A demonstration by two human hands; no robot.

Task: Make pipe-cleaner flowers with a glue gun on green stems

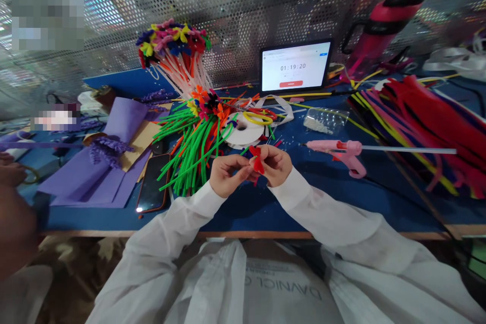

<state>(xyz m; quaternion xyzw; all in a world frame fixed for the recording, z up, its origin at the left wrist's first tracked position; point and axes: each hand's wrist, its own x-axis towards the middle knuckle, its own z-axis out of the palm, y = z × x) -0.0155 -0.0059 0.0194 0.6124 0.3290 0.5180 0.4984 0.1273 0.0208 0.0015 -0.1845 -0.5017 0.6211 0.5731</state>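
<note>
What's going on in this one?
Someone in white sleeves is working a small red piece at a blue table, with the fingertips of the left grip and right grip meeting at it. A pink glue gun lies to the right, unheld. Beyond the left grip are green stems and a bunch of colorful flowers. Another person's hand is at the left edge.

A perforated metal panel [235, 25] stands behind a blue tabletop [246, 217].
</note>
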